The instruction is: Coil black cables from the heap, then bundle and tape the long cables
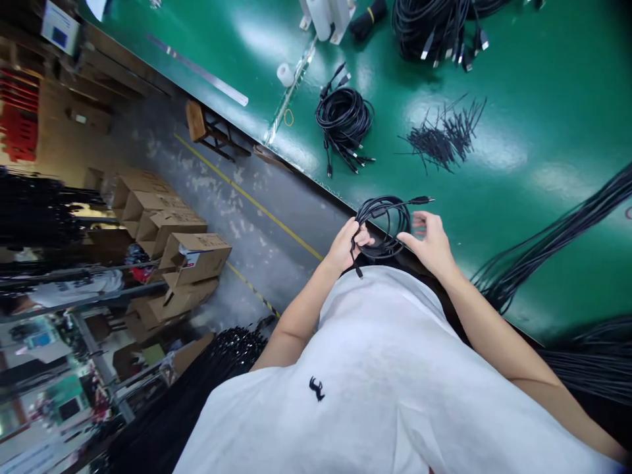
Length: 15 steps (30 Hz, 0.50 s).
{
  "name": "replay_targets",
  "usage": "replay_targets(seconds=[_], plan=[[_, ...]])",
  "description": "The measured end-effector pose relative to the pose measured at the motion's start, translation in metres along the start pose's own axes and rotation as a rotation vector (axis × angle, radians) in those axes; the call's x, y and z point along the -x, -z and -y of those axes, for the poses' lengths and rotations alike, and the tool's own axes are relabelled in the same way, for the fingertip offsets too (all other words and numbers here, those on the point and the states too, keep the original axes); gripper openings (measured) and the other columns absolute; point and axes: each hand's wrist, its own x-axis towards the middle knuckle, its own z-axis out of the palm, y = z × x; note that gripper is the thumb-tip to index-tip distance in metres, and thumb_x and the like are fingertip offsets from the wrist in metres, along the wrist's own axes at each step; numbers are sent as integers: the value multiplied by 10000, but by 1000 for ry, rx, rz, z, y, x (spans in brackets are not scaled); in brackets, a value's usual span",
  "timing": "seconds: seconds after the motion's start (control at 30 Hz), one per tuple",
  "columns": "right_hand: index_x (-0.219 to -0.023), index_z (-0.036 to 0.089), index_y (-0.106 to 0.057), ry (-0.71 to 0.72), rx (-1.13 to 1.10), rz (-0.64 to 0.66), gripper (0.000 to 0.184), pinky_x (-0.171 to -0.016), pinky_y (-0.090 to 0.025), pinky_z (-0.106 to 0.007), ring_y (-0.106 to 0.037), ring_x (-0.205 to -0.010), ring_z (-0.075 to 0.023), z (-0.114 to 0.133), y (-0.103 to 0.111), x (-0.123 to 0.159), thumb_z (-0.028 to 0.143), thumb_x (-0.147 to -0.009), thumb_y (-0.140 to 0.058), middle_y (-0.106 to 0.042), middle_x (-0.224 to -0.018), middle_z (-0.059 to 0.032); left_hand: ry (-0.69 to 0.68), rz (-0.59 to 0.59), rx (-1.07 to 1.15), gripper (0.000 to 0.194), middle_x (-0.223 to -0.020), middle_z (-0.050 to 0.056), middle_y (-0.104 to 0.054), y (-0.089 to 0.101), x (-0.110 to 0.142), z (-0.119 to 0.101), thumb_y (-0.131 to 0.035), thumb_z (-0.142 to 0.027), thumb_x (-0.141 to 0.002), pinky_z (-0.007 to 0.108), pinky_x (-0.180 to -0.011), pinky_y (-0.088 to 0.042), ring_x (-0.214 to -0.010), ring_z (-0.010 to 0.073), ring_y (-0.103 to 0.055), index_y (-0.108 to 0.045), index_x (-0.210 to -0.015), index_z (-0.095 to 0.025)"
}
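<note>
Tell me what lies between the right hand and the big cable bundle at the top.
In the head view, a loose pile of short black strands lies on the green table between the right hand and the big cable bundle.

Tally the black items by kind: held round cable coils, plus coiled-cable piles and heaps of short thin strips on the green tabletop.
Round black cable coil in the left hand: 1
Piles of coiled black cables: 2
Heap of short thin black strips: 1
Total: 4

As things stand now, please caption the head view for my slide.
Left hand holds a coiled black cable, right hand beside it, near the green table.
</note>
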Motion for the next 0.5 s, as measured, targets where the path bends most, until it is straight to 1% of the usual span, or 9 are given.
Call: replay_targets(seconds=[0.03, 0.1, 0.13, 0.2, 0.23, 0.3, 0.37, 0.4, 0.5], plan=[[-1177, 200, -529, -67, -166, 27, 565, -794, -501, -330, -603, -940, -197, -2, -2, -7, 474, -724, -726, -602, -1147, -99, 28, 13, 13, 285, -570, -82, -265, 1, 1, -4, -466, -355, -993, 222, -708, -509, -500, 53, -343, -507, -768, -185], [-1116, 213, -526, -187, -499, 113, 528, -666, -501, -289, -586, -750, -144, 2, -9, -22, 497, -714, -717, -611, -948, -32, 67, 6, 8, 292, -568, -81, -274, 3, -2, -9, -473, -381, -988, 239, -730, -530, -505, 54, -355, -544, -789, -179], [-1044, 211, -536, -237, -627, 128, 460, -575, -466, -256, -524, -620, -110, 7, -14, -29, 503, -730, -700, -569, -800, 12, 71, -7, -3, 278, -579, -77, -303, 3, -5, -11, -486, -383, -983, 244, -745, -536, -522, 54, -380, -563, -815, -175], [-899, 204, -529, -308, -783, 65, 374, -431, -330, -203, -336, -463, -61, 19, -27, -40, 493, -735, -702, -405, -608, 78, 40, -54, -22, 227, -625, -64, -380, 4, -15, -15, -522, -364, -971, 225, -739, -530, -572, 50, -437, -578, -867, -169], [-856, 205, -516, -329, -822, 9, 362, -398, -265, -192, -265, -442, -50, 27, -34, -44, 478, -727, -715, -339, -575, 94, 2, -102, -25, 210, -646, -61, -400, 4, -22, -17, -535, -355, -966, 197, -694, -510, -576, 45, -441, -574, -877, -169], [-829, 211, -490, -355, -874, -105, 366, -381, -222, -181, -223, -443, -44, 42, -51, -51, 470, -723, -726, -286, -571, 101, -86, -250, -35, 219, -654, -66, -385, 3, -41, -23, -537, -362, -968, 149, -558, -419, -529, 30, -385, -554, -862, -172], [-846, 222, -468, -371, -914, -204, 386, -392, -265, -174, -247, -457, -48, 56, -68, -62, 514, -745, -699, -281, -592, 97, -174, -407, -46, 248, -640, -76, -335, 1, -64, -34, -508, -379, -983, 146, -467, -313, -480, 25, -297, -536, -843, -176], [-864, 228, -462, -363, -921, -239, 393, -403, -300, -175, -269, -466, -53, 64, -74, -72, 542, -765, -675, -290, -604, 92, -211, -453, -47, 256, -639, -77, -324, -1, -77, -42, -487, -380, -993, 150, -454, -289, -472, 25, -279, -533, -845, -176], [-930, 236, -473, -255, -835, -260, 394, -456, -402, -199, -360, -496, -65, 83, -86, -123, 612, -854, -562, -365, -655, 66, -310, -465, -43, 273, -666, -65, -379, -2, -119, -77, -423, -385, -1018, 148, -491, -343, -495, 22, -352, -549, -894, -176]])
